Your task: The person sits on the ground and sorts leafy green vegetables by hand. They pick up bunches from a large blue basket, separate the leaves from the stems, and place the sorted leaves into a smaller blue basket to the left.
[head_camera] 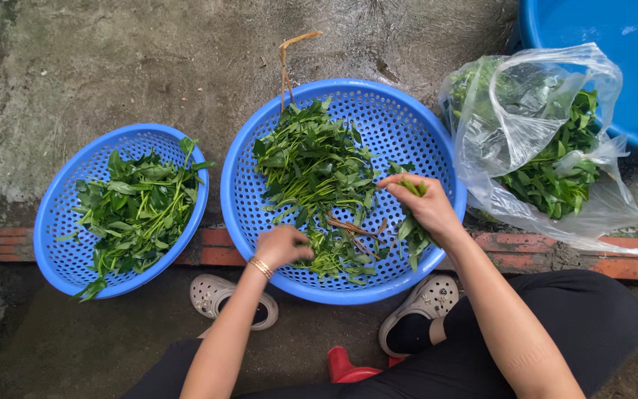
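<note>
A rough, damp concrete floor point(112, 59) edged with red brick carries everything at squatting height. The large blue basket point(407, 118) is set straight ahead, so both hands reach its pile of leafy greens point(311, 166). The right hand point(426, 205) is raised over the rim, its fingers point(396, 183) pinched on a leafy sprig point(413, 233); the left hand point(282, 245) is curled down into the stems. A smaller blue basket point(64, 222) of leaves is kept leftward, a plastic bag point(526, 133) of greens rightward
</note>
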